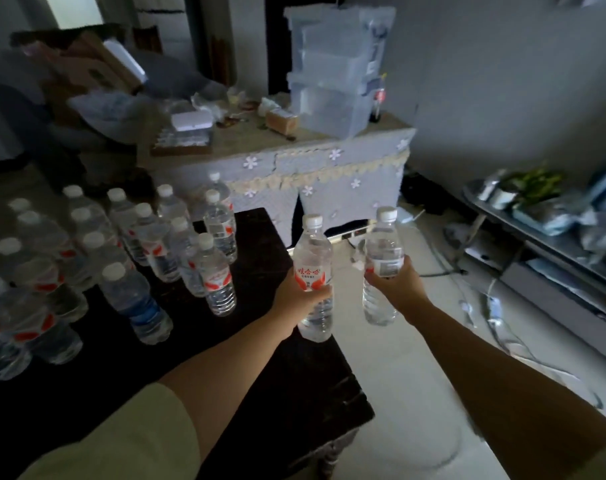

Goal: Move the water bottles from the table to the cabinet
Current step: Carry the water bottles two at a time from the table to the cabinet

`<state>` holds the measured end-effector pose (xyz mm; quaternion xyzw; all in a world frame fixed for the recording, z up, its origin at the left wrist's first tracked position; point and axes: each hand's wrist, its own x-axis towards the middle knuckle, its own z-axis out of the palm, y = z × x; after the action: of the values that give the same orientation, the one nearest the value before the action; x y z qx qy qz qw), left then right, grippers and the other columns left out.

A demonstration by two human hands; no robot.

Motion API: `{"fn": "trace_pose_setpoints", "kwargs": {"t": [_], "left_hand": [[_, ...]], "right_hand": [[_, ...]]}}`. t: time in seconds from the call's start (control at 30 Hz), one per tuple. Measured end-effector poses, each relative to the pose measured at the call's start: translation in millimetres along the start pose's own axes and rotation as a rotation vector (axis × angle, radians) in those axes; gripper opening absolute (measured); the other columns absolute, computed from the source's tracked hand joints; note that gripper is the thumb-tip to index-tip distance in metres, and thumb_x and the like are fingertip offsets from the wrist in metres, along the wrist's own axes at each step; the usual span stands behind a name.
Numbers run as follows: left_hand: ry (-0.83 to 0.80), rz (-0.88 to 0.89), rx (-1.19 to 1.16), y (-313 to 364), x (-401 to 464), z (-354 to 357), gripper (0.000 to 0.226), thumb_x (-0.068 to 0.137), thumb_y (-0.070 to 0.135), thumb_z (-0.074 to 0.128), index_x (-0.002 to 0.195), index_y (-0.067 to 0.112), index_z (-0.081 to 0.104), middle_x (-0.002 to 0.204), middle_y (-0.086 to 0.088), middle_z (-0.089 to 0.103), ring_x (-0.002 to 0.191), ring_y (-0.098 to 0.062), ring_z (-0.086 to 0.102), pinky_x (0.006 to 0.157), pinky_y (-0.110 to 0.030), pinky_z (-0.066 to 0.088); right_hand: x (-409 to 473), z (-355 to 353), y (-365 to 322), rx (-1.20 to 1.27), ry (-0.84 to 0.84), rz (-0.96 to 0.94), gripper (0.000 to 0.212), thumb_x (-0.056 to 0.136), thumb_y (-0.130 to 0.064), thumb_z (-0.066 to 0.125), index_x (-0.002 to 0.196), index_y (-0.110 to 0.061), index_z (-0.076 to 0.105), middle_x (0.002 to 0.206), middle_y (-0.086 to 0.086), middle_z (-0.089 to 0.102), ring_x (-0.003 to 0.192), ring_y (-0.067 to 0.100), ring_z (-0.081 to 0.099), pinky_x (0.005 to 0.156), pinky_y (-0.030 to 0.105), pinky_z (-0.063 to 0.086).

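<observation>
While both hands are loaded, this is the carry part of the job, so the trick is just keeping things level. The left hand (303,292) is wrapped around the middle of 1 water bottle (313,271), right on its red label, and the right hand (395,282) is curled around a 2nd bottle (381,268) at about the same height. Both bottles are upright, caps on, lifted clear of the dark table (260,341) — the left one sits over its right edge, the other is out over the pale floor (398,393).

My take: gripping mid-body like that is fine for full bottles, but thin plastic flexes, so squeeze firm without crushing and don't let them swing into each other while turning. Watch your feet too — loose cables (495,306) are trailing across the floor on the right, which looks like an easy trip hazard.

Plenty still to move: a big cluster of bottles on the table (121,254), more than a dozen, 1 with a blue label (142,310).

Hard to say which piece is "the cabinet". Possibly the low unit on the right (554,265), which runs out of frame, or the cloth-covered stand (315,168) with clear bins (332,81) stacked on top. The room is dim and blurry, the far-left bottles are cut off, and the fingertips on the far side of both bottles are hidden.
</observation>
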<state>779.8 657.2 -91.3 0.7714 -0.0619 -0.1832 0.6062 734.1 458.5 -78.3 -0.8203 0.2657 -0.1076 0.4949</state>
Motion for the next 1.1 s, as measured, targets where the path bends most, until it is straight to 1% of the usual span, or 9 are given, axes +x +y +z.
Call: {"fn": "trace_pose_setpoints", "kwargs": {"t": [0.1, 0.17, 0.3, 0.47, 0.6, 0.7, 0.73, 0.97, 1.1], "left_hand": [[-0.1, 0.031, 0.041, 6.4, -0.3, 24.9, 0.037, 0.076, 0.017, 0.075, 0.107, 0.022, 0.056, 0.101, -0.001, 0.068, 0.097, -0.017, 0.066, 0.084, -0.029, 0.053], [-0.16, 0.046, 0.072, 11.5, -1.9, 45.9, 0.045, 0.075, 0.022, 0.076, 0.115, 0.021, 0.056, 0.104, 0.001, 0.068, 0.099, -0.016, 0.065, 0.09, -0.033, 0.053], [-0.248, 0.065, 0.126, 25.3, -5.0, 96.5, 0.052, 0.072, 0.029, 0.079, 0.118, 0.023, 0.057, 0.107, 0.004, 0.068, 0.101, -0.016, 0.064, 0.09, -0.033, 0.053], [-0.414, 0.078, 0.143, 45.7, -32.7, 187.2, 0.055, 0.063, 0.034, 0.081, 0.113, 0.026, 0.06, 0.104, 0.004, 0.069, 0.096, -0.016, 0.065, 0.084, -0.033, 0.054], [-0.531, 0.103, 0.18, 51.5, -72.4, 267.3, 0.056, 0.06, 0.039, 0.082, 0.109, 0.027, 0.059, 0.099, 0.004, 0.071, 0.092, -0.018, 0.067, 0.087, -0.037, 0.056], [-0.596, 0.12, 0.187, 51.4, -113.9, 325.8, 0.049, 0.066, 0.034, 0.082, 0.108, 0.024, 0.059, 0.101, 0.003, 0.07, 0.093, -0.019, 0.066, 0.087, -0.033, 0.054], [-0.63, 0.128, 0.185, 50.7, -130.3, 345.5, 0.047, 0.068, 0.032, 0.082, 0.108, 0.024, 0.058, 0.103, 0.002, 0.069, 0.094, -0.019, 0.065, 0.087, -0.032, 0.054], [-0.867, 0.189, 0.234, 44.0, -222.9, 460.8, 0.05, 0.072, 0.034, 0.081, 0.115, 0.023, 0.057, 0.109, 0.002, 0.068, 0.1, -0.021, 0.064, 0.093, -0.037, 0.052], [-0.999, 0.208, 0.287, 39.0, -264.1, 511.6, 0.05, 0.074, 0.033, 0.081, 0.117, 0.021, 0.058, 0.108, 0.001, 0.068, 0.1, -0.02, 0.063, 0.087, -0.031, 0.05]], "right_hand": [[-19.9, -34.6, 14.3, 0.026, 0.067, 0.036, 0.057, 0.077, -0.028, 0.081, 0.121, -0.013, 0.049, 0.103, 0.0, 0.063, 0.094, 0.021, 0.062, 0.085, 0.036, 0.051], [-31.6, -57.2, 28.9, 0.03, 0.106, 0.069, 0.058, 0.073, -0.029, 0.082, 0.12, -0.014, 0.052, 0.103, 0.001, 0.066, 0.095, 0.021, 0.065, 0.085, 0.036, 0.053], [-57.7, -102.9, 59.2, 0.012, 0.176, 0.118, 0.065, 0.059, -0.043, 0.083, 0.113, -0.019, 0.055, 0.098, 0.0, 0.07, 0.09, 0.019, 0.068, 0.086, 0.044, 0.057], [-112.7, -179.1, 93.9, 0.077, 0.339, 0.214, 0.052, 0.072, -0.028, 0.082, 0.115, -0.017, 0.055, 0.1, 0.003, 0.07, 0.091, 0.021, 0.068, 0.087, 0.042, 0.055], [-169.3, -250.6, 131.7, 0.141, 0.453, 0.254, 0.061, 0.06, -0.045, 0.08, 0.111, -0.019, 0.059, 0.098, 0.002, 0.072, 0.089, 0.018, 0.069, 0.084, 0.041, 0.057], [-219.0, -299.1, 149.1, 0.168, 0.522, 0.238, 0.019, 0.079, -0.017, 0.076, 0.092, -0.021, 0.063, 0.091, 0.008, 0.071, 0.081, 0.02, 0.067, 0.08, 0.039, 0.056], [-235.9, -315.9, 156.7, 0.172, 0.543, 0.239, 0.016, 0.082, -0.012, 0.074, 0.089, -0.021, 0.063, 0.09, 0.01, 0.071, 0.08, 0.021, 0.066, 0.079, 0.038, 0.056], [-324.7, -403.1, 222.9, 0.237, 0.674, 0.32, 0.02, 0.082, -0.013, 0.075, 0.095, -0.019, 0.062, 0.094, 0.011, 0.071, 0.087, 0.024, 0.068, 0.081, 0.037, 0.056], [-367.3, -433.5, 257.6, 0.283, 0.756, 0.369, 0.021, 0.082, -0.012, 0.075, 0.099, -0.013, 0.063, 0.093, 0.013, 0.07, 0.084, 0.023, 0.068, 0.079, 0.035, 0.057]]}}
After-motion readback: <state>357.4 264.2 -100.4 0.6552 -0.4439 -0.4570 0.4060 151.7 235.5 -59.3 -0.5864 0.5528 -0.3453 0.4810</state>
